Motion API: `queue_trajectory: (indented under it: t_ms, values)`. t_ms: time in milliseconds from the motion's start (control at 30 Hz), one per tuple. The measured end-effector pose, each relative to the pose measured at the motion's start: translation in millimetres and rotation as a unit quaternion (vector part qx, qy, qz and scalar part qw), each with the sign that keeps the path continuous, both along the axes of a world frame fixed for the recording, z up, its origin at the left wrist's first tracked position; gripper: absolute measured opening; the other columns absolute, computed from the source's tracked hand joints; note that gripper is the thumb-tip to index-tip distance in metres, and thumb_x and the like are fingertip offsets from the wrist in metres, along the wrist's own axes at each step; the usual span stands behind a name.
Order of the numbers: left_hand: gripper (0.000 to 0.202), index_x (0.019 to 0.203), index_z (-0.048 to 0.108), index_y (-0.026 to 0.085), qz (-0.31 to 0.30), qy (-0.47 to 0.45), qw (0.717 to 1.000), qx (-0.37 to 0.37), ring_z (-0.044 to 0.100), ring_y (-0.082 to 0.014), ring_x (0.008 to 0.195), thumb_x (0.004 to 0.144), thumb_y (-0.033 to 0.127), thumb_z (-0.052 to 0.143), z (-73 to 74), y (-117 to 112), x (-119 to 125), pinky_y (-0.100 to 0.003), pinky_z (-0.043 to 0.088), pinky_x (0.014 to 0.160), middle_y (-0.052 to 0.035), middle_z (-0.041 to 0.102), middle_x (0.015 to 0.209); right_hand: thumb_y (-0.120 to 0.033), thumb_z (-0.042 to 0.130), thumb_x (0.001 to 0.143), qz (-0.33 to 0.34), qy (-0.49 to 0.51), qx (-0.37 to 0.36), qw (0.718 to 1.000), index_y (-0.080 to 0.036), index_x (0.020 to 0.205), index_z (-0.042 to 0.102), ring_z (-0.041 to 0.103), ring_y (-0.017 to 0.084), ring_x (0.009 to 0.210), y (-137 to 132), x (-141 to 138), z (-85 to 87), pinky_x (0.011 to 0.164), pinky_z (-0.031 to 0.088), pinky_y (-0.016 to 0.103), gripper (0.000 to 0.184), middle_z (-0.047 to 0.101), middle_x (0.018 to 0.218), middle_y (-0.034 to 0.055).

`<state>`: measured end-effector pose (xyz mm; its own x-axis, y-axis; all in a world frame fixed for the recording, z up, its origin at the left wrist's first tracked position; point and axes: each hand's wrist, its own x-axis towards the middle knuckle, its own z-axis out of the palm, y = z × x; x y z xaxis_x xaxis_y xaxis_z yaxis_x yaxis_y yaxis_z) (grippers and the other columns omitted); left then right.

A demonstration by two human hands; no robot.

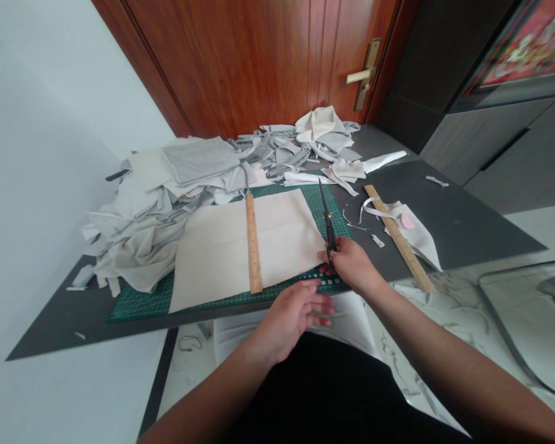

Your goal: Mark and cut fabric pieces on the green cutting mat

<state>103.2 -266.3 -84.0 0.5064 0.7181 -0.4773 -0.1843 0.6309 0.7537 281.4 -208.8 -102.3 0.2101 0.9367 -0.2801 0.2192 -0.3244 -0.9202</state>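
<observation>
My right hand (349,262) is closed around the handles of black scissors (326,216), whose blades point away from me beside the right edge of a cream fabric piece (217,253). The fabric lies flat on a green cutting mat (139,305), with faint pink lines on its right part. A wooden ruler (253,246) rests across the fabric's middle. In front of the table edge, my left hand (298,314) is held with fingers apart and nothing in it, below the fabric's near edge.
Piles of grey and cream fabric (198,160) cover the back and left of the dark table (481,228). A second wooden ruler (400,237) lies at right across a fabric scrap (420,240) with a pink piece (407,221). Behind stands a wooden door (240,61).
</observation>
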Motion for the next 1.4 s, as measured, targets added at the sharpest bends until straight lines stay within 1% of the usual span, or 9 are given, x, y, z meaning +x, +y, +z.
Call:
queue_trajectory:
  t_ms: [67,233,533,800,967,1067,1200,1300,1400]
  values:
    - [0.034,0.123,0.06,0.013,0.058,-0.05,0.996,-0.055,0.073,-0.0222,0.095,0.097,0.035,0.057,-2.2,0,6,-0.036,0.058,0.083,-0.0167,0.075,0.107,-0.027,0.07,0.079,0.007,-0.017,0.0,1.0,-0.023,0.093,0.057,0.071,0.024,0.06,-2,2,-0.2,0.055,0.054,0.032,0.019,0.069,0.064,0.0021]
    - [0.019,0.111,0.064,0.012,0.164,-0.11,0.976,-0.086,0.072,-0.0232,0.112,0.101,0.023,0.054,-3.4,4,18,-0.036,0.054,0.105,-0.0189,0.074,0.119,-0.027,0.07,0.08,0.012,-0.047,0.009,0.999,-0.022,0.093,0.059,0.072,0.024,0.065,-4,5,-4.9,0.056,0.053,0.03,0.018,0.072,0.071,0.0042]
    - [0.018,0.11,0.062,0.007,0.298,-0.129,0.937,-0.128,0.071,-0.0265,0.119,0.102,0.02,0.053,0.4,9,20,-0.034,0.056,0.107,-0.0258,0.07,0.126,-0.021,0.073,0.08,-0.003,0.023,-0.009,1.0,-0.02,0.095,0.059,0.07,0.021,0.061,-6,7,0.1,0.054,0.054,0.028,0.021,0.072,0.07,0.0047]
    - [0.026,0.12,0.06,0.003,0.242,-0.161,0.943,-0.161,0.073,-0.0279,0.114,0.104,0.021,0.049,-2.7,27,20,-0.035,0.062,0.098,-0.0272,0.071,0.123,-0.019,0.075,0.079,0.012,0.056,-0.013,0.998,-0.02,0.096,0.058,0.068,0.019,0.056,-9,10,0.1,0.05,0.052,0.027,0.023,0.07,0.066,0.0028]
    - [0.026,0.119,0.061,0.006,0.254,-0.144,0.943,-0.16,0.075,-0.0255,0.11,0.105,0.019,0.042,-1.3,34,26,-0.034,0.063,0.093,-0.0235,0.073,0.12,-0.024,0.078,0.078,-0.004,0.058,-0.019,0.998,-0.02,0.092,0.056,0.065,0.016,0.053,-15,17,4.8,0.05,0.051,0.026,0.026,0.07,0.068,0.002]
    - [0.025,0.115,0.064,0.009,0.25,-0.145,0.948,-0.134,0.074,-0.0244,0.112,0.105,0.018,0.043,-2.2,32,26,-0.032,0.063,0.094,-0.0207,0.073,0.121,-0.038,0.079,0.079,-0.012,0.093,-0.017,0.995,-0.019,0.085,0.056,0.06,0.013,0.049,-42,26,17.2,0.047,0.047,0.025,0.03,0.069,0.071,0.0026]
    - [0.024,0.099,0.069,0.008,0.246,-0.139,0.955,-0.09,0.075,-0.0224,0.105,0.103,0.018,0.047,-7.3,27,27,-0.03,0.061,0.092,-0.0186,0.076,0.108,-0.059,0.075,0.08,0.036,0.205,-0.073,0.975,-0.017,0.081,0.058,0.057,0.011,0.048,-109,36,35.7,0.048,0.044,0.025,0.045,0.067,0.07,0.0024]
    - [0.021,0.082,0.069,0.009,0.265,-0.114,0.956,-0.057,0.072,-0.0143,0.079,0.098,0.017,0.058,-11.1,26,28,-0.023,0.058,0.075,-0.0111,0.074,0.083,-0.066,0.071,0.081,0.075,0.234,-0.146,0.958,-0.017,0.082,0.057,0.058,0.011,0.049,-157,38,46.3,0.049,0.044,0.024,0.051,0.065,0.069,0.0017]
    - [0.013,0.075,0.066,0.01,0.274,-0.107,0.955,-0.03,0.062,-0.0085,0.066,0.085,0.015,0.073,-12.7,26,30,-0.017,0.049,0.06,-0.0039,0.067,0.071,-0.076,0.067,0.078,0.107,0.215,-0.209,0.948,-0.019,0.088,0.056,0.059,0.012,0.051,-186,36,54.0,0.051,0.044,0.024,0.059,0.064,0.07,0.001]
